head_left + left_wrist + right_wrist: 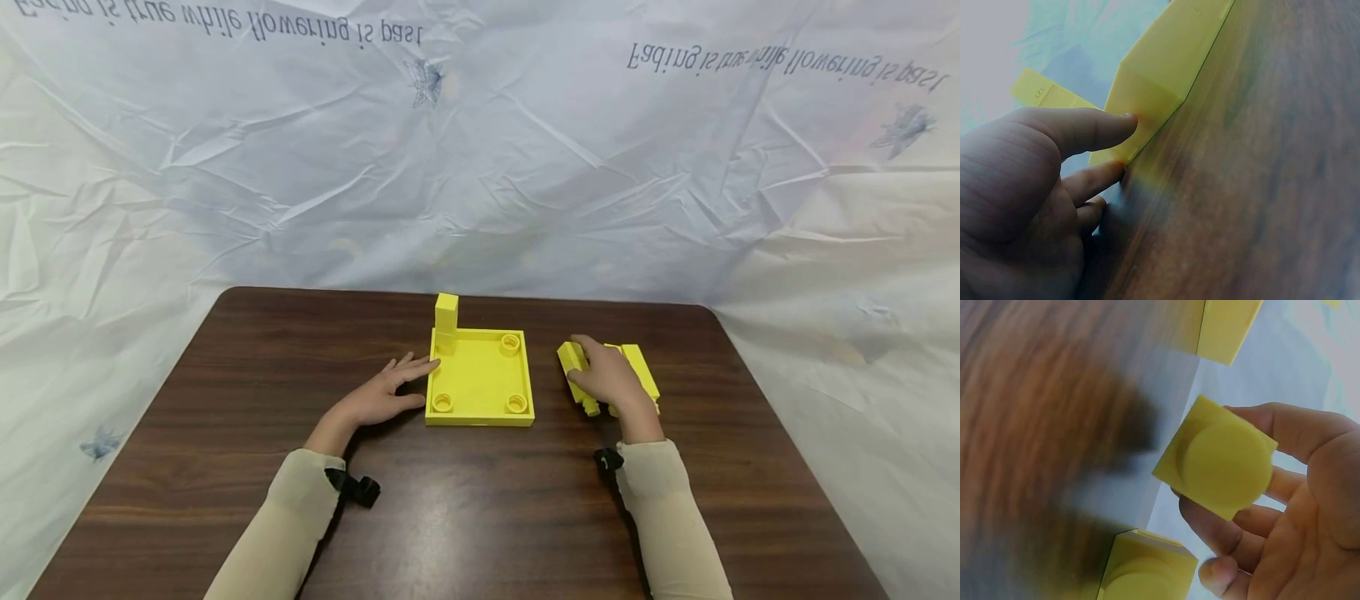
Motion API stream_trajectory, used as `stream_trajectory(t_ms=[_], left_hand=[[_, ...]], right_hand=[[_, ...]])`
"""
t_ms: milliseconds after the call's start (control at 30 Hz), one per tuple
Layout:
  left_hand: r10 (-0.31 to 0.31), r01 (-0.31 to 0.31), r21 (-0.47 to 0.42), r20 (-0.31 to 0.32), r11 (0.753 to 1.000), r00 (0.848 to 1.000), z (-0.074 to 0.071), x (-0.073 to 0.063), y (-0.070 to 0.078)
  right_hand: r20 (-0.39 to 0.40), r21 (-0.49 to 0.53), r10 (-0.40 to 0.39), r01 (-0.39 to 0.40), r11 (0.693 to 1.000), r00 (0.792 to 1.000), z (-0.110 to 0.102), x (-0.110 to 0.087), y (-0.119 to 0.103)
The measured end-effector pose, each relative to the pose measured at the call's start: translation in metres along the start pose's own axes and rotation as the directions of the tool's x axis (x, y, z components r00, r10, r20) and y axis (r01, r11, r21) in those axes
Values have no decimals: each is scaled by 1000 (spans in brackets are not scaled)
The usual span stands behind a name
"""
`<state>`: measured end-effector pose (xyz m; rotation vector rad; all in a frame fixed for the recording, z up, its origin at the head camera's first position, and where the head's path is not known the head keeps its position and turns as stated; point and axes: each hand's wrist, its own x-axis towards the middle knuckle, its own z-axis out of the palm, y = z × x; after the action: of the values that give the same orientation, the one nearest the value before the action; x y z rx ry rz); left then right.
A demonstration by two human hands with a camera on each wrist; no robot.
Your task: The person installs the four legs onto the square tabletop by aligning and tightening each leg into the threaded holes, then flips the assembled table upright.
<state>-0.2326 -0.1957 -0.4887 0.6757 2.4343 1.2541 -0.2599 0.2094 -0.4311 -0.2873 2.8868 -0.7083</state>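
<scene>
A square yellow tray (480, 375) lies on the table with round sockets in three of its corners. At its far-left corner a yellow square post (447, 315) stands upright. My left hand (378, 398) rests against the tray's left side, its fingers stretched out; the left wrist view has the thumb (1097, 128) against the tray wall. To the right of the tray my right hand (611, 379) grips a yellow square leg (1229, 469) between thumb and fingers. The leg's round peg end faces the wrist camera.
Beside the right hand lies another yellow leg (641, 372), partly behind the fingers. The dark wooden table (450, 517) has rounded far corners. A pale printed sheet (480, 167) hangs behind it and at both sides.
</scene>
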Motion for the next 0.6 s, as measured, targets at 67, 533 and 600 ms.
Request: stream_trajectory(t_ms=[67,533,600], left_hand=[[1,-1,1,1,1000,1000,0,0,-1],[-14,14,8,-2,1000,1000,0,0,2],[-12,12,9,-2,1000,1000,0,0,2]], right_hand=[[-5,6,2,-2,1000,1000,-1,0,1],[2,92,-3,3,996,1000,-7,-2,8],[5,110,-7,7,994,1000,-8,-2,10]])
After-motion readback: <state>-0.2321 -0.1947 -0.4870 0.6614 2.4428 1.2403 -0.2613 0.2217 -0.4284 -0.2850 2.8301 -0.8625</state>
